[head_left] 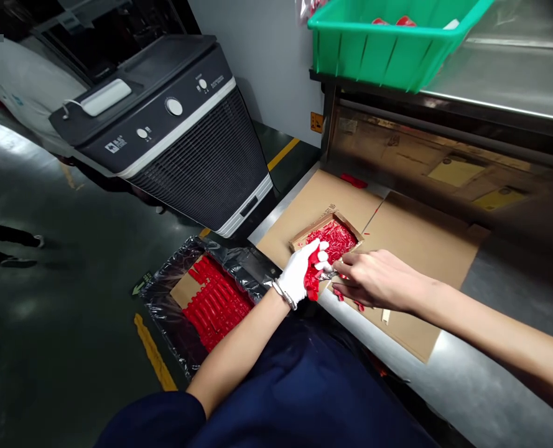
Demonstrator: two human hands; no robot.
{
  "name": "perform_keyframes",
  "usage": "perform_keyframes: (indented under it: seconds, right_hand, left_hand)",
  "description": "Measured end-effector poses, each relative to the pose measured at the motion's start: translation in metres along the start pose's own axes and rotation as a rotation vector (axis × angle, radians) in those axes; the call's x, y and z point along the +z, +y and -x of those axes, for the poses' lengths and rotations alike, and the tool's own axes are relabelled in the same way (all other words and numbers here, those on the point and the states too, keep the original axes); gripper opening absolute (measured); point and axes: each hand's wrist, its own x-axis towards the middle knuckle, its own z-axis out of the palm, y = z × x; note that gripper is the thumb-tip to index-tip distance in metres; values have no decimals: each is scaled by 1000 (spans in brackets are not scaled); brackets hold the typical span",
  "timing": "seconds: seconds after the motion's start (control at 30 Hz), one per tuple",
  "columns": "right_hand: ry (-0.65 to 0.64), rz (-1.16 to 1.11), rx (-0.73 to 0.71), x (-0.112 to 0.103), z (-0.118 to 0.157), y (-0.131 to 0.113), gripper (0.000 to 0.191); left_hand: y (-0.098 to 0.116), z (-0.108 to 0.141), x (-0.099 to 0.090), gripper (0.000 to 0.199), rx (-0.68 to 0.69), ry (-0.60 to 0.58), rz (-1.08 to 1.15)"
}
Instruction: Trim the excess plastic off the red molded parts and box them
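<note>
My left hand (297, 269), in a white glove with a metal watch band at the wrist, is closed around a red plastic part (312, 287). My bare right hand (381, 279) is closed on a small metal tool (328, 274) whose tip meets the red part; most of the tool is hidden by the fingers, so its kind is unclear. Just beyond both hands lies a shallow cardboard box (310, 232) holding many small red scraps (338, 238). A few red pieces (357, 305) lie beneath my right hand.
Flattened cardboard (420, 249) covers part of the metal bench (486, 348). To the left, a crate lined with black plastic (157, 311) holds rows of red parts (218, 302). An air cooler (201, 155) stands beyond it. A green bin (374, 56) sits on the upper shelf.
</note>
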Motion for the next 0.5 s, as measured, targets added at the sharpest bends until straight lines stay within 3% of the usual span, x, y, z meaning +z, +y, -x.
perform_keyframes:
  seconds: [0.1, 0.3, 0.4, 0.5]
  right_hand:
    - [30, -81, 76, 10, -13, 10, 34]
    - [110, -269, 415, 58, -26, 50, 37]
    - [119, -317, 670, 100, -3, 77, 37]
    - [134, -320, 994, 151, 41, 91, 36]
  left_hand:
    - [10, -16, -3, 22, 93, 50, -94]
    - [32, -70, -13, 28, 366, 346, -456]
    - [41, -90, -21, 32, 384, 377, -540]
    - [41, -94, -29, 34, 382, 364, -608]
